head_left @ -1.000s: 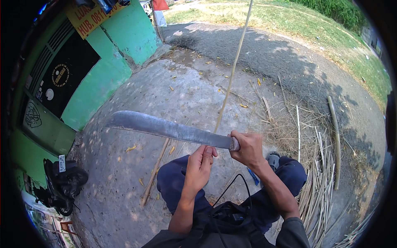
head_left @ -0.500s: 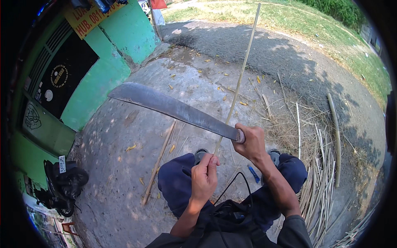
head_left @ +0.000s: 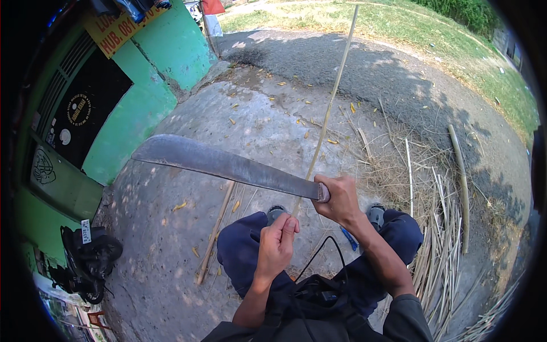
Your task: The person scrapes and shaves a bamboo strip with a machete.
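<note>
Low in front of me, my left hand (head_left: 276, 245) is closed around the near end of a long, thin bamboo strip (head_left: 334, 94). The strip slants up and away to the right, its far tip over the grass. My right hand (head_left: 341, 200) grips the handle of a machete (head_left: 222, 164), just above and right of my left hand. Its broad, dark, worn blade points left and crosses over the lower part of the strip. Whether the blade touches the strip, I cannot tell. The handle is mostly hidden by my fingers.
Bamboo strips (head_left: 439, 256) and shavings (head_left: 399, 171) lie on the right, beside a thick bamboo pole (head_left: 460, 188). A bamboo stick (head_left: 216, 233) rests left of my knees, and a blue tool (head_left: 348, 238) between my feet. A green wall (head_left: 134, 122) and motorcycle (head_left: 91, 256) stand left.
The machete and my right hand have moved a little left and down along the strip, toward my left hand. My left hand still grips the strip, nearly in place.
</note>
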